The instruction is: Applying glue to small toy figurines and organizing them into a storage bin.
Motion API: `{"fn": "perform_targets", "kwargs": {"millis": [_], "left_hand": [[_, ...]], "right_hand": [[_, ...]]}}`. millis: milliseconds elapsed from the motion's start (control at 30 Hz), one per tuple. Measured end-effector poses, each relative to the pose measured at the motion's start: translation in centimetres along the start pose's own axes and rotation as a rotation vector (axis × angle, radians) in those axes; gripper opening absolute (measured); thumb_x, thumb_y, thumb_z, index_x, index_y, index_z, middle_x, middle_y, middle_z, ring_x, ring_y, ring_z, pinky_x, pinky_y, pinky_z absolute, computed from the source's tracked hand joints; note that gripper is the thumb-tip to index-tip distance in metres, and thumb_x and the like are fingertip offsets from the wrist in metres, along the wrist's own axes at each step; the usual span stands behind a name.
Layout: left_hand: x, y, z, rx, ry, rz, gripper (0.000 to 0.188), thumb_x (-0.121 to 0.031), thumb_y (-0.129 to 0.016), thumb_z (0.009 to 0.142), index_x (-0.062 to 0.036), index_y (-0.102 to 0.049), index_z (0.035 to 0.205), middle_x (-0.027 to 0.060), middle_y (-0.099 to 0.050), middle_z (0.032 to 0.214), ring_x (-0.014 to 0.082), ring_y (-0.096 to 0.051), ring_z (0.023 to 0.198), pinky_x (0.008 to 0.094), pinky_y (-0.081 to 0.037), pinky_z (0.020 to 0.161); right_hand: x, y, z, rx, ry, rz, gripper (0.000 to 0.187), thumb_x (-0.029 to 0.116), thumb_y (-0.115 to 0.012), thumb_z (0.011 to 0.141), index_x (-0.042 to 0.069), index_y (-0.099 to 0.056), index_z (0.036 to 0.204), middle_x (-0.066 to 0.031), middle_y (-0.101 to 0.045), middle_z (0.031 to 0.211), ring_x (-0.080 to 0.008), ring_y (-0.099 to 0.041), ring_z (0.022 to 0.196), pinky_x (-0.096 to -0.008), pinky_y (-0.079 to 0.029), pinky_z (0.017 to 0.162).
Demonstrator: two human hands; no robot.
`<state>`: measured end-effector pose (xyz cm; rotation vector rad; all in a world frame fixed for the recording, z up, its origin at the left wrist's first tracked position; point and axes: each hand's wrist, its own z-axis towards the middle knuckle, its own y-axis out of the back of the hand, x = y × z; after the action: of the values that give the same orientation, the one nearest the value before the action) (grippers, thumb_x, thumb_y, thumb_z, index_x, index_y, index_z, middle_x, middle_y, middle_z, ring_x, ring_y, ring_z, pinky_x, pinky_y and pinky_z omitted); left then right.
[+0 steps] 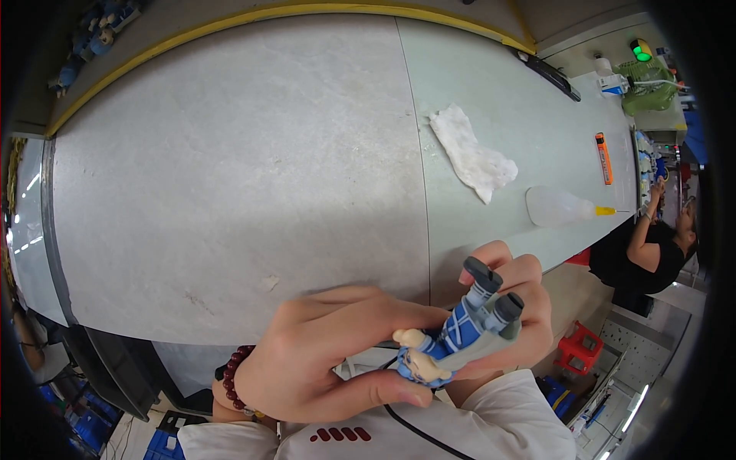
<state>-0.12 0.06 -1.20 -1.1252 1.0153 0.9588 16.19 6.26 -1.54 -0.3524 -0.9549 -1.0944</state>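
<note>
A small painted figurine (pixel 460 328) in blue and grey lies tilted between my hands, just off the table's near edge. Its dark-soled feet point up and right, and its head points toward me. My left hand (pixel 330 349), with a dark red bead bracelet on the wrist, pinches it around the head and upper body between thumb and fingers. From the other side, my right hand (pixel 521 314) is closed around its back and legs, fingers curled behind the feet. Part of the figurine's back is hidden by my right hand.
On the table (pixel 230 153) lie a crumpled white cloth (pixel 474 153), a squeeze bottle (pixel 558 207) with a yellow needle tip, an orange box-cutter-like strip (pixel 604 159) and a black tool (pixel 550 74). A person (pixel 644 245) works at right, near a red stool (pixel 579 347). More figurines (pixel 96 38) stand far left.
</note>
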Motion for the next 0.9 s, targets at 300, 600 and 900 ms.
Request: {"fn": "perform_targets", "kwargs": {"millis": [300,600,900], "left_hand": [[-0.3,0.0,0.0,-0.003,0.052,0.026,0.038,-0.016,-0.069,0.063,0.0041,-0.055,0.093,0.012,-0.057,0.075,0.0208,-0.056,0.063,0.0269,-0.044,0.055],[-0.2,-0.4,0.1,-0.126,0.076,0.055,0.05,-0.034,-0.075,0.053,0.0063,-0.055,0.075,0.0124,-0.057,0.065,0.0165,-0.054,0.053,0.0231,-0.039,0.048],[0.0,-0.9,0.1,-0.211,0.005,-0.072,0.034,-0.009,-0.069,0.062,0.0029,-0.056,0.09,0.0114,-0.056,0.079,0.02,-0.055,0.067,0.0262,-0.043,0.059]], "right_hand": [[-0.3,0.2,0.4,0.03,0.071,-0.042,0.014,0.012,-0.068,0.054,0.014,-0.064,0.067,0.002,-0.054,0.067,-0.0127,-0.046,0.063,-0.0287,-0.041,0.06],[-0.1,-0.2,0.8,-0.015,0.044,-0.074,0.018,0.012,-0.073,0.051,0.012,-0.064,0.067,0.0022,-0.053,0.065,-0.0125,-0.046,0.058,-0.0273,-0.04,0.057],[-0.8,-0.5,-1.1,-0.461,0.248,-0.238,0.023,0.023,-0.059,0.073,0.009,-0.049,0.089,-0.005,-0.043,0.08,-0.0166,-0.041,0.07,-0.0294,-0.038,0.055]]}}
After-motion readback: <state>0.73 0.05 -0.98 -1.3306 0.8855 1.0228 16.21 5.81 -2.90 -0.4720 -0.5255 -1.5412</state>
